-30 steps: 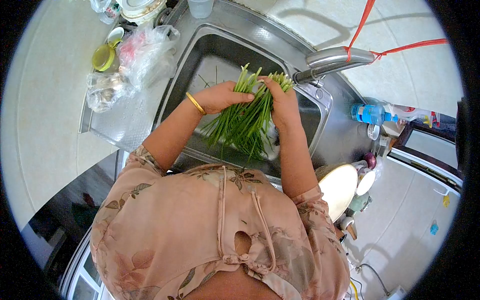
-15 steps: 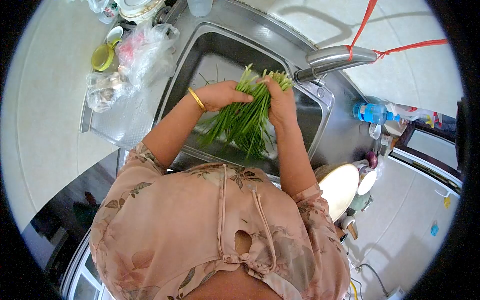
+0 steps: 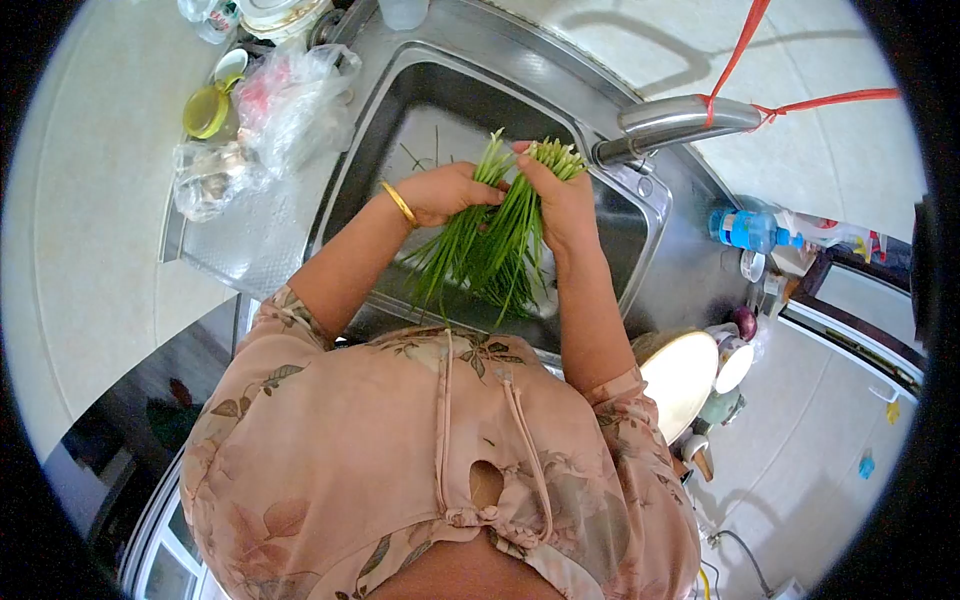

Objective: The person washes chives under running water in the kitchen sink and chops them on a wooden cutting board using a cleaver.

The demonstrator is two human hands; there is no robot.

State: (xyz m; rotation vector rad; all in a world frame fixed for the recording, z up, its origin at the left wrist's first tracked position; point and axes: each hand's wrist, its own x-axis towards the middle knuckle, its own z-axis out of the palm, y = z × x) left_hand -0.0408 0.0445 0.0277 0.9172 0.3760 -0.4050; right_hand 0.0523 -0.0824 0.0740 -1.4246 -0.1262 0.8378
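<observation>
Over the sink (image 3: 425, 110) I hold a bunch of long green chives (image 3: 505, 225), pale cut ends up and thin leaf tips hanging toward me. My left hand (image 3: 448, 194), with a gold bangle at the wrist, is closed around a smaller portion on the left. My right hand (image 3: 565, 205) grips the larger portion, its thumb across the stems near the pale ends. A narrow gap shows between the two portions at the top, while the leaves overlap below. A few loose strands lie on the sink bottom. The fingers behind the stems are partly hidden.
The faucet (image 3: 690, 125), tied with red string, reaches over the sink's right corner. Plastic bags (image 3: 295, 105) and a bottle of yellow oil (image 3: 206, 112) stand left. On the right are a blue bottle (image 3: 745, 230), a red onion (image 3: 743, 322) and a large pale round board (image 3: 680, 385).
The bunch has parted into two portions at the top, one in each hand. My right thumb has shifted across the stems, and the leaf tips hang slightly lower.
</observation>
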